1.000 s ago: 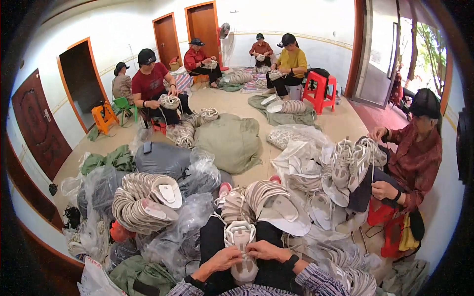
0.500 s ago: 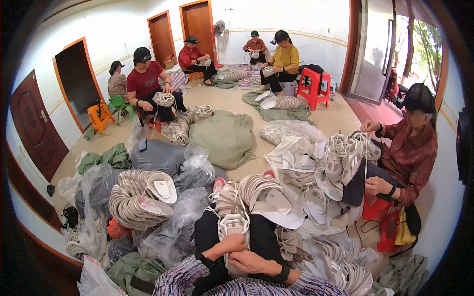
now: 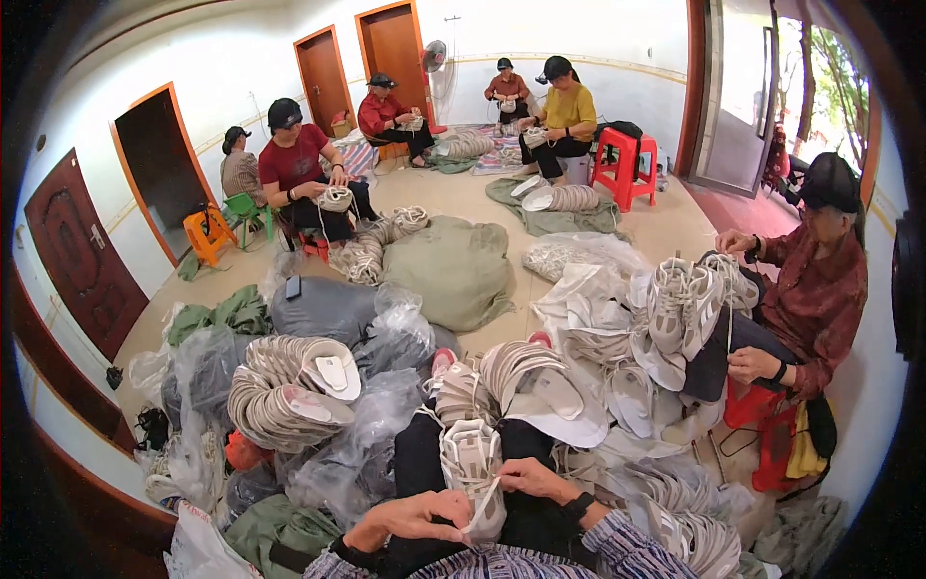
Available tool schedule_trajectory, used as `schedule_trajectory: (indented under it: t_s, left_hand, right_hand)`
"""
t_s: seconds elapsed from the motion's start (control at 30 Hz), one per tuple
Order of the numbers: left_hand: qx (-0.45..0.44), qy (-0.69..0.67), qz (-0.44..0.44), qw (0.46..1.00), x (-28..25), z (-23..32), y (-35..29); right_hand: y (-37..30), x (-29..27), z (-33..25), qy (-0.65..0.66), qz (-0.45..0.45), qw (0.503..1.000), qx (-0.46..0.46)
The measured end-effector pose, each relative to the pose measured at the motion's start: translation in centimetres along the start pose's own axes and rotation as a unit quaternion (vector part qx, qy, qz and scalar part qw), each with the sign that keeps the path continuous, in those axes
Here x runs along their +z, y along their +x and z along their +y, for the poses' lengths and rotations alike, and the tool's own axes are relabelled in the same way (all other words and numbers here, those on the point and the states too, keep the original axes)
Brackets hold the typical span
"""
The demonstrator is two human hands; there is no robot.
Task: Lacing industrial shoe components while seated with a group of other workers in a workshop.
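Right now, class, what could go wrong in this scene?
The white lace running from the right hand toward the left hand could slip or tangle. The curved stack of pale shoes, amid crumpled clear plastic, might topple. The dark phone on the rounded grey sack could slide off.

No word or number is standing out legibly anywhere around the person's hands. Left of the left hand (image 3: 422,516), toward the near edge, a white bag (image 3: 207,548) is showing a trace of reddish print, too small and creased to be made out. Beyond the left hand and further to its left, a white insole-shaped piece (image 3: 335,374) is bearing a tiny mark, and beyond the right hand (image 3: 532,479) a similar pale piece (image 3: 558,394) is carrying a faint one, neither being readable.
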State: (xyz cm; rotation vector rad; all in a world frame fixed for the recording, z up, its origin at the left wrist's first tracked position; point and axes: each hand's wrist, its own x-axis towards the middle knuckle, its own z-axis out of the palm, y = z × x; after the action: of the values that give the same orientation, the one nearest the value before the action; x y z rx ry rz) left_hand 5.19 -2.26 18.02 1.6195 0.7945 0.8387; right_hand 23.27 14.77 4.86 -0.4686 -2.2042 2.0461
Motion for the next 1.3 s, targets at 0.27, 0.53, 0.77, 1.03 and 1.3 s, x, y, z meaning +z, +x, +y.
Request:
schedule_trajectory:
  t_s: [0.27, 0.53, 0.77, 1.03, 1.3]
  left_hand:
    - [-0.029, -0.032, -0.043, 0.998, -1.0, -0.5, 0.3]
    - [0.123, 0.033, -0.090, 0.988, 0.7, 8.1, 3.2]
    - [0.193, -0.106, 0.118, 0.968, 0.7, 13.0, -1.0]
    - [0.110, -0.149, 0.132, 0.974, -1.5, 8.1, -2.7]
    - [-0.042, 0.019, 0.176, 0.983, -3.3, 2.0, 2.7]
  right_hand:
    - [-15.7, -5.4, -13.6, -0.156, 0.162, 0.972, 0.061]
    - [-10.1, -2.9, -15.8, -0.127, -0.009, 0.957, -0.261]
    - [0.6, 1.3, 1.3, -0.005, -0.125, 0.990, -0.064]
    - [-9.5, -3.9, -5.1, -0.080, 0.174, 0.977, 0.092]
    - [-24.9, -15.7, 1.3, 0.012, 0.585, 0.782, 0.214]
